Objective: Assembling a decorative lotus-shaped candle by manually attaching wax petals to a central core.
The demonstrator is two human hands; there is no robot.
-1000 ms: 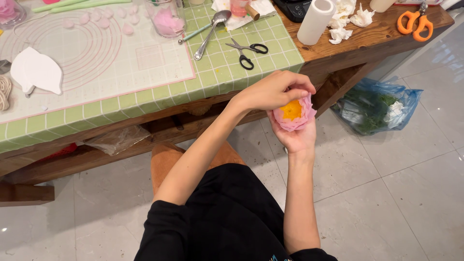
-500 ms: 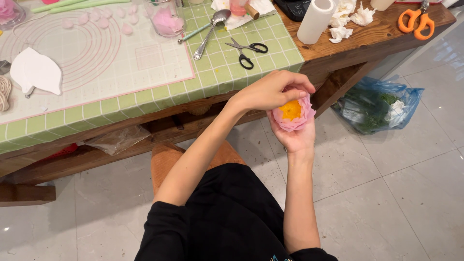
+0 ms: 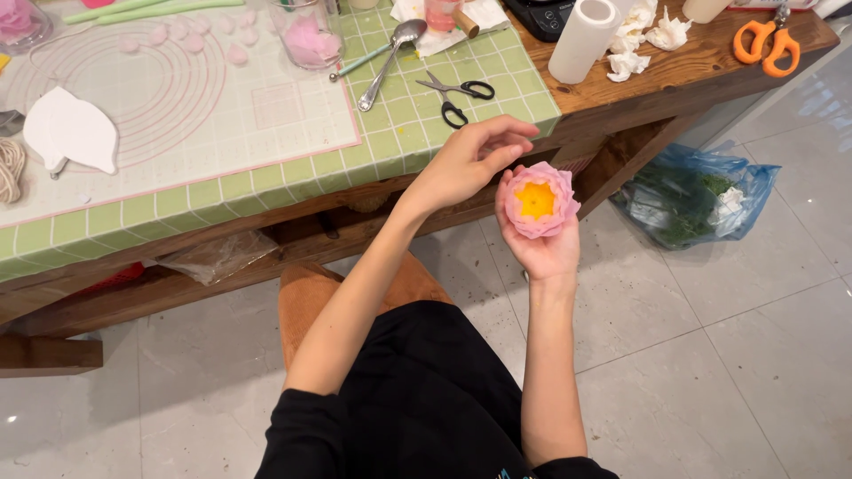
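A pink flower (image 3: pixel 539 202) of soft layered petals with a yellow centre rests upright in my right hand (image 3: pixel 546 255), which cups it from below in front of the table edge. My left hand (image 3: pixel 461 164) hovers just left of and above the flower. Its fingers are spread and curved, the thumb close to the outer petals, and it holds nothing. Both hands are over the tiled floor, off the table.
A green checked cover (image 3: pixel 417 142) lies on the wooden table with a pale work mat (image 3: pixel 177 115), black scissors (image 3: pixel 457 93), a spoon (image 3: pixel 390 53), a jar of pink petals (image 3: pixel 311 37) and a white leaf cut-out (image 3: pixel 71 133). A white roll (image 3: pixel 583 40) and orange scissors (image 3: pixel 765 44) are further right. A blue bag (image 3: pixel 701 200) is on the floor.
My left hand has lifted off the top of the flower and drawn back to the left, uncovering its yellow centre. My right hand still holds the flower in the same place.
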